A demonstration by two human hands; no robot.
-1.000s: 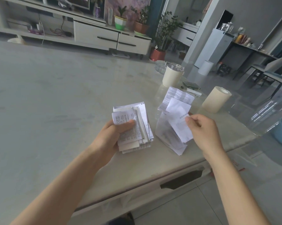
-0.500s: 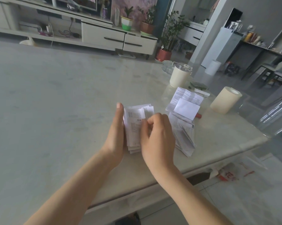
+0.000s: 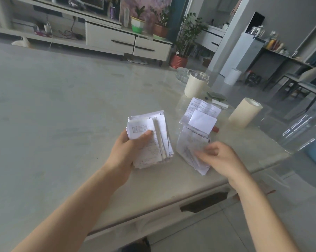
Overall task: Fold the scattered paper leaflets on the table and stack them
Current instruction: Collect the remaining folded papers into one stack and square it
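Done: left hand (image 3: 128,151) gripping folded white paper stack (image 3: 153,131).
Left: loose printed leaflets (image 3: 189,144) lying at three o'clock.
Right hand (image 3: 224,160): blurred, I cannot tell.

1 folded-leaflet stack (image 3: 150,140) under left hand (image 3: 125,151) thumb; 3+ loose leaflets (image 3: 191,146) at right hand (image 3: 220,159) fingertips; beyond them 1 lidded cup (image 3: 195,87), 1 paper roll (image 3: 244,112).

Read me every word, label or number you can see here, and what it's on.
Nothing here can be read.
Stack in the left hand: black printed lines, too blurred to read.
Loose leaflets: print too small and blurred.
Unfolded leaflet behind them: columns of print, too small to read.
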